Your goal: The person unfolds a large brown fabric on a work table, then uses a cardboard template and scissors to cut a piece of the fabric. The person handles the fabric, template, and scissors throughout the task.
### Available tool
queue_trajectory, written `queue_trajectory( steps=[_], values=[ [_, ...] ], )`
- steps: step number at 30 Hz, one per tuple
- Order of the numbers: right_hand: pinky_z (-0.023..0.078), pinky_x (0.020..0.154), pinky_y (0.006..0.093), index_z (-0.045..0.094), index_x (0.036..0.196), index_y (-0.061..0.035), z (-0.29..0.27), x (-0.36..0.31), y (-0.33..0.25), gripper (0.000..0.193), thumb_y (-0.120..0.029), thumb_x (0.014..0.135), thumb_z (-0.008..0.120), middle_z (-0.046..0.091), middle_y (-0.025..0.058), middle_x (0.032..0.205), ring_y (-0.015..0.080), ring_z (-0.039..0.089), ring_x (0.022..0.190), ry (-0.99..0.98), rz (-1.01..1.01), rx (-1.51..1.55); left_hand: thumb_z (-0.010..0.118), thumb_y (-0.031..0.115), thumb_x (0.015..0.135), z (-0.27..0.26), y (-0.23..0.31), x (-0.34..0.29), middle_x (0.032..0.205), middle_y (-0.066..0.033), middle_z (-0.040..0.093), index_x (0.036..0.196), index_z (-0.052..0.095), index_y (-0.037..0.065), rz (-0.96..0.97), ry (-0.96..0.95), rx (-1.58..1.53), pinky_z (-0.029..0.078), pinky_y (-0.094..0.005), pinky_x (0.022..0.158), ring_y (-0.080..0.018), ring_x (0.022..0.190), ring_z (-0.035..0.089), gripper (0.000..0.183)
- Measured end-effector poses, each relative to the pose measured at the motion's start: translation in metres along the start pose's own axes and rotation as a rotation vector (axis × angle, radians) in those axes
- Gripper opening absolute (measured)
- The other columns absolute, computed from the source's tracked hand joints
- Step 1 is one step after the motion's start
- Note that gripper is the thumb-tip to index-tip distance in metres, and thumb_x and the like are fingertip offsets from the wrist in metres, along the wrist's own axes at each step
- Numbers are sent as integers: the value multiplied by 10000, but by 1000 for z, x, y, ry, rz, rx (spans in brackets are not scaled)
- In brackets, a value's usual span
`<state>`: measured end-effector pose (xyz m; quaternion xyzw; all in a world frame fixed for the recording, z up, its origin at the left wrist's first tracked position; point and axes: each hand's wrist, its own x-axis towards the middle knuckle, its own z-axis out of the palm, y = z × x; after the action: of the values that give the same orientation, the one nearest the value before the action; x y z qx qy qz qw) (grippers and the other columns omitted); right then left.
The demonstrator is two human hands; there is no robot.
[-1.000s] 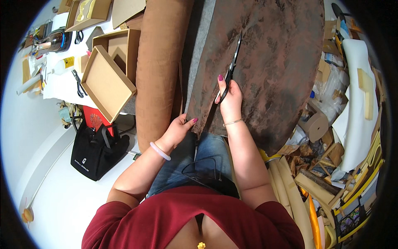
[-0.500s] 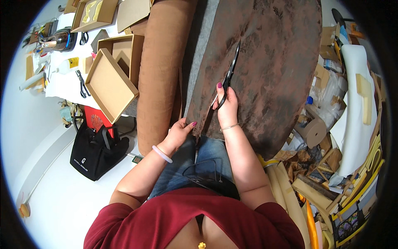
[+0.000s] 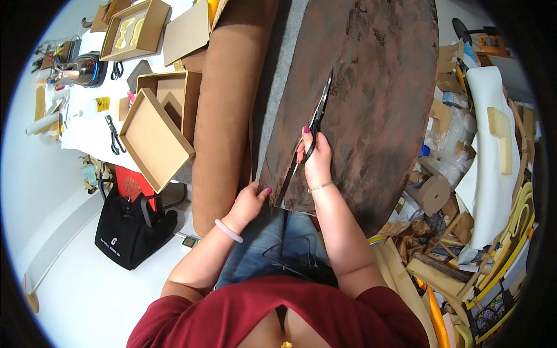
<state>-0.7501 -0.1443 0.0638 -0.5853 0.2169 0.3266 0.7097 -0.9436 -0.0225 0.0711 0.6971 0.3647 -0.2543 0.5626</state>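
Observation:
A mottled dark brown sheet of fabric or leather (image 3: 360, 116) lies spread in front of me. A pair of black-handled scissors (image 3: 322, 103) is in my right hand (image 3: 317, 156), blades pointing away over the sheet. Behind the scissors a narrow slit runs through the sheet to its near edge. My left hand (image 3: 250, 203) pinches the near left corner of the strip left of the slit. How far the blades stand apart is hard to make out. Left of the sheet stands a thick roll of brown material (image 3: 229, 116).
On the white table at left are a tan cardboard box (image 3: 185, 104), its tilted lid (image 3: 158, 139) and black scissors (image 3: 115, 134). A black bag (image 3: 133, 223) hangs below. At right, a paper roll (image 3: 432, 194), plastic wrap and foam pieces (image 3: 490, 156) crowd the sheet's edge.
Both hands sit slightly lower in the picture, as the view has shifted. The sheet lies flatter around the blades, and the slit's near end has spread wider.

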Motion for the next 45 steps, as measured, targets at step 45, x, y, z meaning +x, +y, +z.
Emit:
queue_trajectory(
  steps=[45],
  values=[
    [408,475,252,543,890,-73,21,39,-40,383,-402,991,712,534,1,649,94,491,494,103,35,-90,661,197,1036,-3,-13,10,940,-12,712,1073,692,-14,-206,-185,-151,498,-283,832,-109,859,586,217]
  ],
)
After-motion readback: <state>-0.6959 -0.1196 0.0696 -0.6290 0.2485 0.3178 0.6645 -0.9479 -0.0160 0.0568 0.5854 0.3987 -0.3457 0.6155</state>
